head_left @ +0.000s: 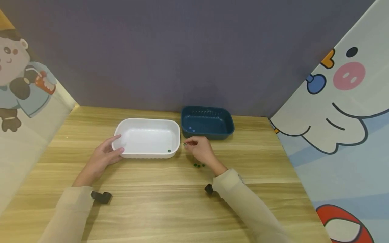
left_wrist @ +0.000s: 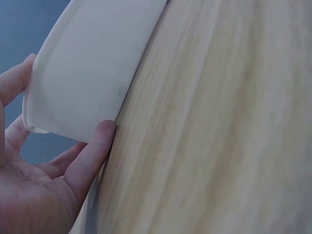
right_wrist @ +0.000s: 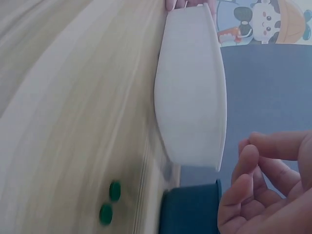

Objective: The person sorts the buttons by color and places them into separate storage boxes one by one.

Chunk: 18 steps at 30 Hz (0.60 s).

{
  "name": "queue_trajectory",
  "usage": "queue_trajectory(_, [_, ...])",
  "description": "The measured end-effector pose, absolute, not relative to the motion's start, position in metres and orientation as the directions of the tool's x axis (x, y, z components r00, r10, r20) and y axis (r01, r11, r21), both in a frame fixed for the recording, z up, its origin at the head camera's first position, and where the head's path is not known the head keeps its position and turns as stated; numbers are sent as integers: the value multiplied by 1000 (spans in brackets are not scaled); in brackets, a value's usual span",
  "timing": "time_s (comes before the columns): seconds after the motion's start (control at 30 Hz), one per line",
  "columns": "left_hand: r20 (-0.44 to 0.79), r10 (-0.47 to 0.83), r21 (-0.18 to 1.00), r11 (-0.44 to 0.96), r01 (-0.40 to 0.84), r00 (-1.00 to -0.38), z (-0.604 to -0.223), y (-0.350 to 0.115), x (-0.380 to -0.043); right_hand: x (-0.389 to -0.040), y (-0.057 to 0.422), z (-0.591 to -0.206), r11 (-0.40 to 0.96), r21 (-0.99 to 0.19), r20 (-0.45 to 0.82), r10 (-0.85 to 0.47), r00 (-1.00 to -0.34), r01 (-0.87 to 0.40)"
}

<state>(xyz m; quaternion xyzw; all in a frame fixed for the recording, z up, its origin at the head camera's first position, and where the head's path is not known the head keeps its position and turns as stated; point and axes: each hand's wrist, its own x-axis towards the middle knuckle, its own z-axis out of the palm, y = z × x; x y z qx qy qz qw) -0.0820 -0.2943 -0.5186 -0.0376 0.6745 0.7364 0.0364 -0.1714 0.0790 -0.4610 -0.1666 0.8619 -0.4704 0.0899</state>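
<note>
My left hand [head_left: 104,155] grips the left end of a white plastic basin [head_left: 146,156], with fingers spread around its rim and side. In the left wrist view, fingertips [left_wrist: 103,131] press against the basin's wall near the table. A small green disc [head_left: 169,151] lies inside the basin at its right. My right hand [head_left: 200,149] pinches another green disc [head_left: 184,144] between thumb and fingertips, just right of the white basin's rim; the right wrist view hides this disc. Below that hand, loose green discs [head_left: 199,166] lie on the table.
A dark blue basin [head_left: 208,136] stands right of the white one, close behind the right hand, with two small blue round pieces [head_left: 192,129] inside. Behind both basins rises a grey partition [head_left: 182,60]. Cartoon-printed panels [head_left: 343,101] flank the wooden table [head_left: 158,202].
</note>
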Motion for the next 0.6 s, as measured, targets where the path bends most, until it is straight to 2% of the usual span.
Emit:
queue_trajectory(0.43, [-96, 6, 994, -42, -96, -995, -517, -294, -80, -172, 52, -461, 452, -873, -6, -382, -924, -181])
queue_trajectory(0.6, [-95, -5, 994, -55, -95, -995, -517, -292, -79, -172, 47, -460, 362, -922, -22, -403, -915, -138])
